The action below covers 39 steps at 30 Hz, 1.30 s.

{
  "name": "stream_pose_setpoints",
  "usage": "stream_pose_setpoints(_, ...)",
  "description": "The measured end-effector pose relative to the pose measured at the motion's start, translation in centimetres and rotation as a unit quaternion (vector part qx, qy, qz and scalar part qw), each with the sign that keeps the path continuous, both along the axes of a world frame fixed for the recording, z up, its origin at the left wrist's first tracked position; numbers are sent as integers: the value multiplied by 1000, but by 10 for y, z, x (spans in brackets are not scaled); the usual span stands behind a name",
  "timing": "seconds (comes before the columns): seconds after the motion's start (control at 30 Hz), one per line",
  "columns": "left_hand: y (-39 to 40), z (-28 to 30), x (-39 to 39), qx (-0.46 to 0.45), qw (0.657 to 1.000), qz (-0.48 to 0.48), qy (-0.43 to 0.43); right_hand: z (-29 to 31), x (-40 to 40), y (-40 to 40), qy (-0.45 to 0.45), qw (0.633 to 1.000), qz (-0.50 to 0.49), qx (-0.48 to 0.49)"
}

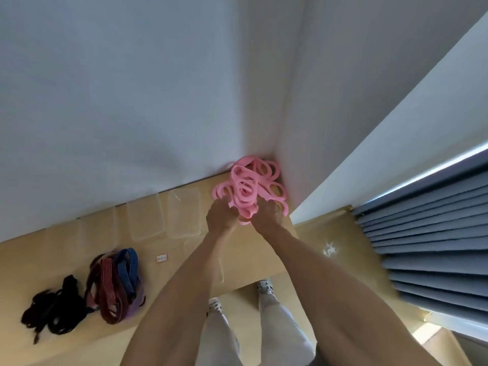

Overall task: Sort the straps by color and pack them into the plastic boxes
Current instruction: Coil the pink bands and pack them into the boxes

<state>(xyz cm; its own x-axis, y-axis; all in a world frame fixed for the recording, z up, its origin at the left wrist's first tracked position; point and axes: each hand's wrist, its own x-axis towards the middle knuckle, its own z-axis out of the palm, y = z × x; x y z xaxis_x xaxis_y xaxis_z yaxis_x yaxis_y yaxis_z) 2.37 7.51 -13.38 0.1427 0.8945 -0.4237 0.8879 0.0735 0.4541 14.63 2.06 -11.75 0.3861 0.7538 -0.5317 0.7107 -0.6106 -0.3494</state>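
The pink straps are a loose tangle held up near the far right corner of the counter, where the walls meet. Both my arms reach straight out; my left hand and right hand are closed around the bundle's lower end, my fingers mostly hidden under its loops. Clear plastic boxes line the wall, faint and hard to make out. Well apart at the left lie black straps, red straps and blue straps
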Motion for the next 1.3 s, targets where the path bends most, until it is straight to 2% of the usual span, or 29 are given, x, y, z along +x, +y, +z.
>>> stream_pose_setpoints(0.13, 23, -18, 23, -62, 994, 84, -16, -17, 12, 17, 35, 999, -36, -6)
stream_pose_setpoints(0.27, 42, -30, 44, -77, 981, 168, -58, -31, 15, 34, 38, 996, -76, -19)
stream_pose_setpoints(0.47, 60, -46, 57, -111, 968, 214, -67, -44, 20, 54, 88, 980, -178, 11)
stream_pose_setpoints(0.57, 66, -49, 58, -120, 971, 198, -52, -51, 18, 54, 108, 970, -218, 17)
stream_pose_setpoints(0.7, 72, -44, 58, -108, 982, 155, -23, -53, 15, 57, 87, 976, -197, 37)
stream_pose_setpoints(0.83, 82, -21, 56, -49, 985, 164, 15, -43, 7, 73, 59, 989, -121, 57)
stream_pose_setpoints(0.9, 87, -10, 52, -37, 984, 174, 15, -34, 3, 80, 75, 985, -128, 87)
stream_pose_setpoints(1.03, 99, 18, 40, 6, 984, 163, -78, -16, -1, 86, 119, 972, -105, 171)
stream_pose_setpoints(1.17, 111, 61, 27, -48, 982, 62, -171, 9, -5, 93, 133, 965, -59, 219)
stream_pose_setpoints(1.3, 117, 106, 21, -42, 970, 37, -238, 44, -5, 103, 102, 951, -20, 291)
